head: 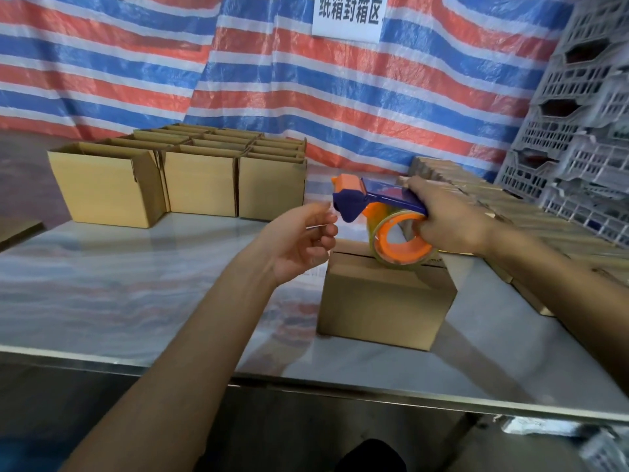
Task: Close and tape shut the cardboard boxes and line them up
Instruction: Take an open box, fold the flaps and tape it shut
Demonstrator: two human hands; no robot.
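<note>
A small closed cardboard box [384, 301] stands on the table in front of me, a little to the right. My right hand [449, 219] grips a blue and orange tape dispenser [381, 206] with a clear tape roll [401, 240], held just above the box's top. My left hand [303, 240] hovers to the left of the dispenser's head, fingers curled and apart, holding nothing. Several open boxes [200, 178] stand in rows at the back left of the table.
The shiny table [136, 284] has a metal front edge. Flattened or stacked cardboard [510, 212] lies along the right side. White plastic crates [585, 131] are piled at the far right. A striped tarp [238, 80] with a paper sign [347, 15] hangs behind.
</note>
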